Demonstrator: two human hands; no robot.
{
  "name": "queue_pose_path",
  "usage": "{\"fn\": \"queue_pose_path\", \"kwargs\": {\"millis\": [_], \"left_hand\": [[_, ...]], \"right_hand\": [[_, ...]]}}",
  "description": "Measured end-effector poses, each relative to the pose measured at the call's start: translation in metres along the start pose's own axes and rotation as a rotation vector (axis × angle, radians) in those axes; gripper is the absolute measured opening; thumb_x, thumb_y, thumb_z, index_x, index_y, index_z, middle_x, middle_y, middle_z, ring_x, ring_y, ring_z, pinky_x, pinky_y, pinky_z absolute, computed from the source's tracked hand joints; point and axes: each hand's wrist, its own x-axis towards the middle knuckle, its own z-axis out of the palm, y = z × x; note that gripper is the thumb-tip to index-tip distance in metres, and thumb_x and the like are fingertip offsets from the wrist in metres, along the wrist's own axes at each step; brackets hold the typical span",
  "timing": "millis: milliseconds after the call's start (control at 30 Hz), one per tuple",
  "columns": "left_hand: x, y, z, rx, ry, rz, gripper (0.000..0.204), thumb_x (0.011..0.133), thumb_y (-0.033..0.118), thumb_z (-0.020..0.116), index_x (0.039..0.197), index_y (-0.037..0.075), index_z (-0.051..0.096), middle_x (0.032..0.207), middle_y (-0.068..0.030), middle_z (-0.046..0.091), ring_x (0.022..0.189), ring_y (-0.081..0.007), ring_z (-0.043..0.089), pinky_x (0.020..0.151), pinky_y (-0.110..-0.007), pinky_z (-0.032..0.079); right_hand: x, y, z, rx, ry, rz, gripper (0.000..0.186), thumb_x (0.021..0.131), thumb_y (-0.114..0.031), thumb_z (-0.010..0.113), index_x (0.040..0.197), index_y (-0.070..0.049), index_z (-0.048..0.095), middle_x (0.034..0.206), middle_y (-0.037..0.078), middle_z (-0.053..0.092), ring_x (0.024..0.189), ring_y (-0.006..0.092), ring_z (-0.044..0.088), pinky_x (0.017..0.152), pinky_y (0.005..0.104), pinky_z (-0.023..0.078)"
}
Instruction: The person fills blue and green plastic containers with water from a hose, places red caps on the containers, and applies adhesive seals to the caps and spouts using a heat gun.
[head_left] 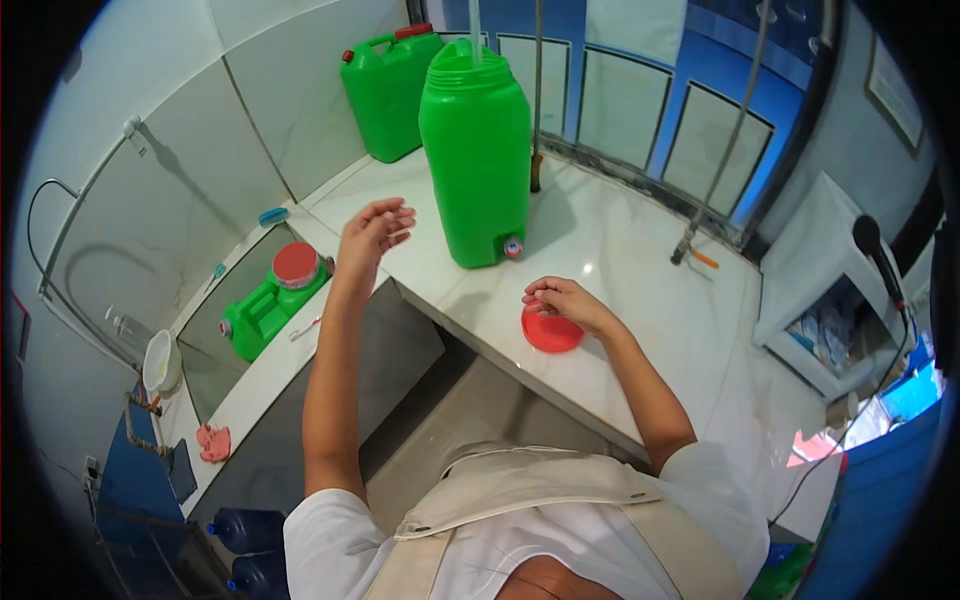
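A tall green jug [475, 160] stands uncapped on the white counter [640, 340], a pale pipe or stream descending to its mouth and a small spout near its base. My left hand [375, 228] is raised just left of this jug, open, with loosely curved fingers. My right hand [558, 298] has its fingers curled over the rim of a red round lid [550, 330] in front of the jug; whether they grip it is hidden.
Another green jug [385, 105] stands behind. A green container with red lid [260, 315] lies in the left basin, near a white bowl [160, 365] and pink cloth [213, 440]. Metal pipes [725, 160] descend at back. A white cabinet [820, 310] stands right; blue bottles [245, 530] sit low left.
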Motion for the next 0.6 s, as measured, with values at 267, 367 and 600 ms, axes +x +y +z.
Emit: {"fn": "queue_pose_path", "kwargs": {"millis": [267, 367, 600], "left_hand": [[0.249, 0.011, -0.073, -0.313, 0.157, 0.199, 0.028, 0.083, 0.001, 0.043, 0.109, -0.008, 0.046, 0.105, -0.015, 0.052, 0.096, -0.0199, 0.054, 0.08, -0.029, 0.048], [0.378, -0.001, -0.078, -0.523, 0.17, 0.123, 0.018, 0.081, 0.0, 0.045, 0.097, -0.007, 0.046, 0.087, -0.0106, 0.05, 0.078, -0.0171, 0.053, 0.07, -0.027, 0.049], [0.641, -0.021, -0.154, -0.715, 0.023, 0.107, 0.016, 0.077, -0.001, 0.046, 0.068, 0.008, 0.035, 0.05, 0.0031, 0.026, 0.036, -0.0094, 0.023, 0.038, -0.025, 0.031]], "right_hand": [[0.11, -0.023, -0.007, -0.1, -0.181, 0.056, 0.029, 0.091, -0.024, 0.049, 0.106, -0.001, 0.055, 0.105, 0.007, 0.057, 0.098, 0.0148, 0.055, 0.085, 0.0282, 0.045], [0.126, -0.04, -0.008, -0.108, -0.215, 0.144, 0.03, 0.091, -0.023, 0.05, 0.109, 0.0, 0.055, 0.107, 0.009, 0.057, 0.101, 0.0162, 0.055, 0.088, 0.0289, 0.044], [0.149, -0.065, 0.005, -0.088, -0.04, 0.212, 0.033, 0.089, -0.018, 0.052, 0.115, 0.001, 0.054, 0.111, 0.01, 0.057, 0.104, 0.0173, 0.054, 0.091, 0.0289, 0.042]]}}
